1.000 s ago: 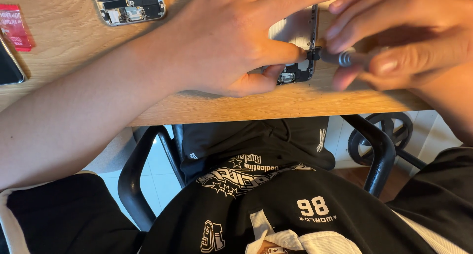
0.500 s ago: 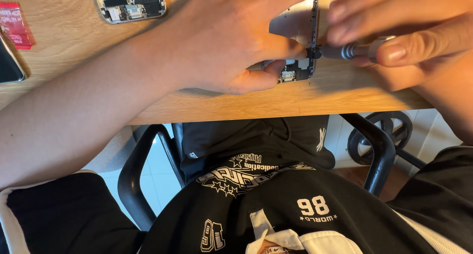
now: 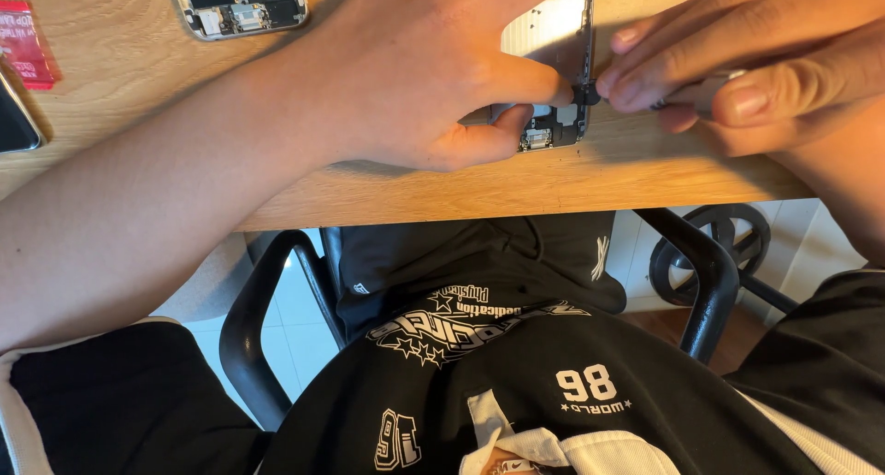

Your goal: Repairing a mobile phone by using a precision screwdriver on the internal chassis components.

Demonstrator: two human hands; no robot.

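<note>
My left hand (image 3: 433, 69) grips an opened silver phone body (image 3: 553, 41) that rests on the wooden table (image 3: 387, 194), with thumb and fingers pinching its lower right edge. My right hand (image 3: 737, 65) holds a slim silver tool (image 3: 705, 92) whose dark tip (image 3: 588, 94) touches the phone's right edge near the bottom. The phone's charging port end (image 3: 536, 141) faces me. Much of the phone is hidden under my left palm.
A second opened phone (image 3: 238, 5) with exposed parts lies at the top left. A red packet (image 3: 26, 46) and a dark device edge (image 3: 14, 115) sit at the far left. Black chair arms (image 3: 249, 318) show below the table edge.
My right hand has shifted up and right, and its fingers now pinch the tool closer to the phone's edge. My left hand keeps its hold on the phone.
</note>
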